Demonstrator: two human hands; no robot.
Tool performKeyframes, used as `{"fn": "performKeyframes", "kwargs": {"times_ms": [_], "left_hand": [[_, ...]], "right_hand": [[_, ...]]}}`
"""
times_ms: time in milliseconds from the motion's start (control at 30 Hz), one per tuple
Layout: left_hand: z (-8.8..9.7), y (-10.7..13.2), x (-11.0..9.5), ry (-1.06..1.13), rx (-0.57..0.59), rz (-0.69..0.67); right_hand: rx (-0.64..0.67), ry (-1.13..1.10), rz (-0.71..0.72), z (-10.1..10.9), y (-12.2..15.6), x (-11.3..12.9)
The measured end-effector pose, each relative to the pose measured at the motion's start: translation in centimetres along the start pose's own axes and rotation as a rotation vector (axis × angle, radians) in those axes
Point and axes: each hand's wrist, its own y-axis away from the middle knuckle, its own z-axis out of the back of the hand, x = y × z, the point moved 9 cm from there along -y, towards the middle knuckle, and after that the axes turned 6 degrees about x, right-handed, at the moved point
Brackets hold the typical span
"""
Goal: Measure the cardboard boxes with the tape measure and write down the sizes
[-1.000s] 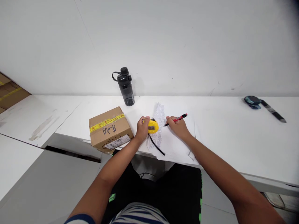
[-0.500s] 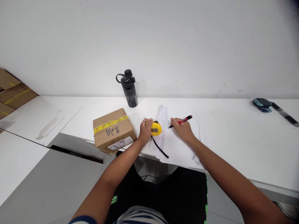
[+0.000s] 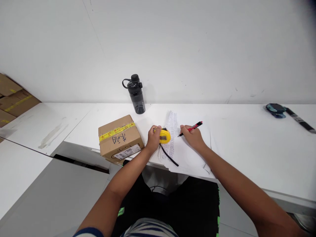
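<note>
My left hand (image 3: 152,138) is closed round a yellow tape measure (image 3: 165,136) that rests on the white table (image 3: 247,138); its black strap (image 3: 169,156) trails toward the table's front edge. My right hand (image 3: 192,136) grips a red and black pen (image 3: 191,128), tip down on white sheets of paper (image 3: 187,151). A strip of paper covered in written lines (image 3: 172,126) lies between the two hands. A taped cardboard box (image 3: 119,137) stands just left of my left hand.
A dark water bottle (image 3: 136,94) stands upright near the wall behind the box. At the far right lie a blue device (image 3: 274,109) and a dark bar (image 3: 300,120). More cardboard boxes (image 3: 13,98) sit at the left edge. A lower grey surface (image 3: 49,194) adjoins the table.
The view has shifted a little since one second ago, so everything sits slightly further right. Both hands keep the same hold on the tape measure and the pen.
</note>
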Motion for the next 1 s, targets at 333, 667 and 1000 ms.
{"fn": "performKeyframes", "kwargs": {"times_ms": [333, 667, 1000], "left_hand": [[-0.11, -0.13, 0.28, -0.016, 0.016, 0.018], [-0.42, 0.03, -0.16, -0.079, 0.061, -0.024], [-0.45, -0.12, 0.37, -0.072, 0.079, 0.005]], "right_hand": [[-0.07, -0.009, -0.038, 0.65, 0.19, -0.23], [-0.037, -0.019, -0.052, 0.55, -0.06, -0.57], [-0.09, -0.087, -0.05, 0.92, 0.12, -0.78]]}}
